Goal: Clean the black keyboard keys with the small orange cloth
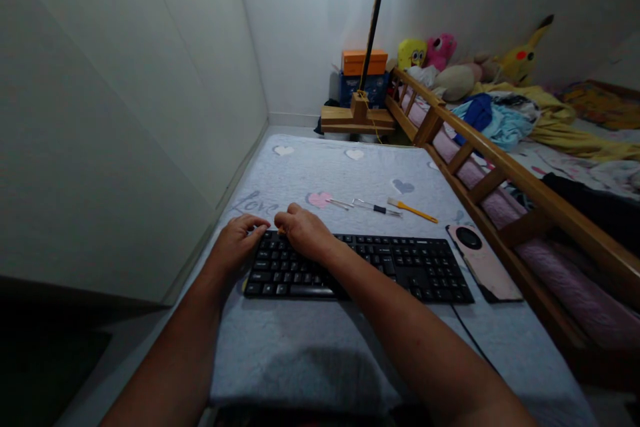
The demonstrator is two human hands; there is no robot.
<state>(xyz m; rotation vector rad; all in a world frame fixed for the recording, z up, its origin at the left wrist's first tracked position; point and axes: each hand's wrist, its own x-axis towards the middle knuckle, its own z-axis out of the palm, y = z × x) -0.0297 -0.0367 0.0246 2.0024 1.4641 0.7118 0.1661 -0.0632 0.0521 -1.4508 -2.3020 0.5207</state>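
Observation:
A black keyboard (415, 273) lies flat on the cloth-covered table, its cable running off the near side. My left hand (239, 241) holds the keyboard's far left corner, thumb and forefinger pressed together at the edge. Over the top-left keys, my right hand (306, 232) is closed with its fingertips bent down. A bit of orange shows under those fingertips, too small to name. Beyond the keyboard lie two thin cotton swabs (341, 203), a wire keycap puller (379, 209) with a dark grip, and a yellow-handled brush (414, 211).
A pink phone (487, 267) with a round black camera lies right of the keyboard. Along the right side runs a wooden bed rail (480, 153); a white cabinet (150, 113) stands at left. A wooden stand (357, 119) with a black pole rises behind the table.

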